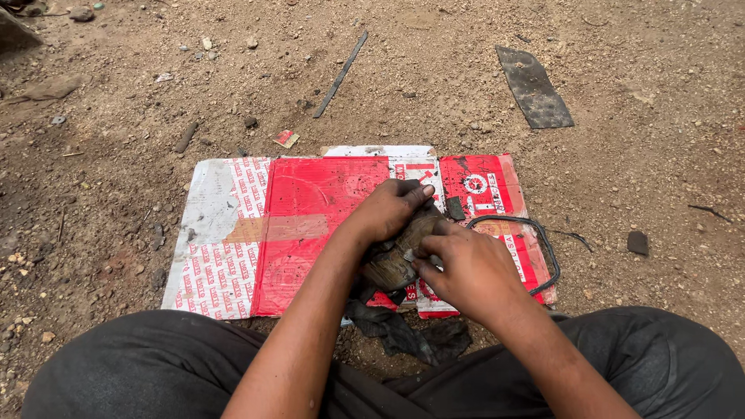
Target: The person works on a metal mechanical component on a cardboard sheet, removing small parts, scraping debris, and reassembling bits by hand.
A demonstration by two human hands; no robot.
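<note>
Bare dirt ground point(605, 46), brown, pebbled, strewn with scrap; served as the work floor.

Flattened red-and-white printed cardboard sheet point(310, 225), laid flat on the ground before the seated person's knees, apparently as a mat to keep parts off the dirt.

Dark trousers point(155, 372), covering both bent legs either side of the work.

Dark flat rectangular rubber-like strip point(534, 87), lying on the ground well beyond the cardboard's far right corner.

Thin black loop-shaped gasket point(543, 244), resting on the cardboard's right end, just beside the right hand.

Black greasy rag point(403, 334), crumpled at the cardboard's near edge, partly beneath the held part, seemingly to catch grime.

Long thin dark metal bar point(341, 74), lying on the dirt, well apart from the mat.

Grimy brown rounded metal part point(392, 264), held over the cardboard's middle between both hands.

Left hand point(388, 209), closed over the part's top, fingers curled, apparently steadying it.

Right hand point(466, 268), gripping the part's near side, thumb pressed against it.

Small black block point(455, 208), on the cardboard just beyond the hands.
</note>
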